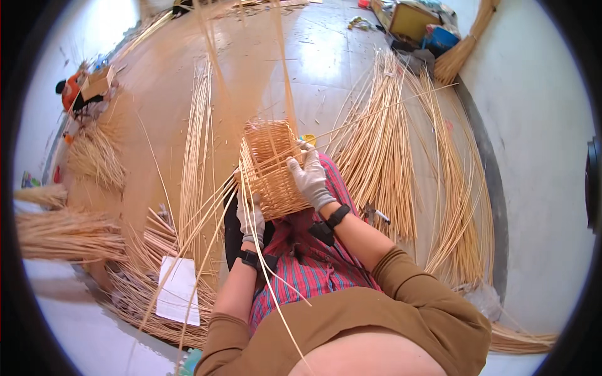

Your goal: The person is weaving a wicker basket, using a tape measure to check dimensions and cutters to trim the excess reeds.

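Observation:
A half-woven wicker basket (283, 195) rests over my lap, with long loose willow rods sticking out from its sides and top. My right hand (308, 177), in a pale work glove, grips the basket's right wall, thumb toward its inside and fingers by the upper right edge. A long rod runs from there to the upper right. On the lower left side, my left hand (251, 218), gloved too, holds the basket's wall; its fingers are partly hidden by the basket and rods. Several rods fan out to the lower left past that hand.
Bundles of willow rods (382, 150) lie on the floor to the right, another bundle (196, 138) ahead left, and more (69, 237) at far left. A white sheet (178, 291) lies on rods. A blue bucket (443, 39) stands far right by the wall.

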The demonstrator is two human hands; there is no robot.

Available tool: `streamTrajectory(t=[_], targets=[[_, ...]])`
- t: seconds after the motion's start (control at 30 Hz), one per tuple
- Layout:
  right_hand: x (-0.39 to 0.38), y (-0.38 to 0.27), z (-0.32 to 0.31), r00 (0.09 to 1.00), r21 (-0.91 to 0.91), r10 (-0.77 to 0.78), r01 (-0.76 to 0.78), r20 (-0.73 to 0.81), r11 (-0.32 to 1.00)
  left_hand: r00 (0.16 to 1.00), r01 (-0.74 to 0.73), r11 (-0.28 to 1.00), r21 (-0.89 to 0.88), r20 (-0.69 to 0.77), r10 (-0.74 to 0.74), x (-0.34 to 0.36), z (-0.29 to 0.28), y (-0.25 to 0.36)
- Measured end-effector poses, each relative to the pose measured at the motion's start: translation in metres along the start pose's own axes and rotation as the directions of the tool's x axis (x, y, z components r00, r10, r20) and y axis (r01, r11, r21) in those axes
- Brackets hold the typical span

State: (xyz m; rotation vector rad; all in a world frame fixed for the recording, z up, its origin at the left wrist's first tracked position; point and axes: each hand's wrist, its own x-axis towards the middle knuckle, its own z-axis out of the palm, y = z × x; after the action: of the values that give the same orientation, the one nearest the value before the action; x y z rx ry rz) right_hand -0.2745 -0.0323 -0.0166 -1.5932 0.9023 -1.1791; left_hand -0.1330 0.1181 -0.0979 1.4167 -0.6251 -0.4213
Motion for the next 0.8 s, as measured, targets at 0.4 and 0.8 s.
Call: streamTrajectory(t=[0.4, 0.8], targets=[[-0.091, -0.124, 0.044, 0.6, 0.013, -0.555, 0.672, 0.576, 0.741, 0.994, 0.022, 0.969, -0.247, -0.094, -0.047, 0.007, -0.005, 0.021], [-0.077, -0.136, 0.064, -0.026, 0.362, -0.515, 0.742, 0.857, 0.564, 0.948, 0.2, 0.979, -0.047, 0.263, -0.181, 0.015, -0.061, 0.09]])
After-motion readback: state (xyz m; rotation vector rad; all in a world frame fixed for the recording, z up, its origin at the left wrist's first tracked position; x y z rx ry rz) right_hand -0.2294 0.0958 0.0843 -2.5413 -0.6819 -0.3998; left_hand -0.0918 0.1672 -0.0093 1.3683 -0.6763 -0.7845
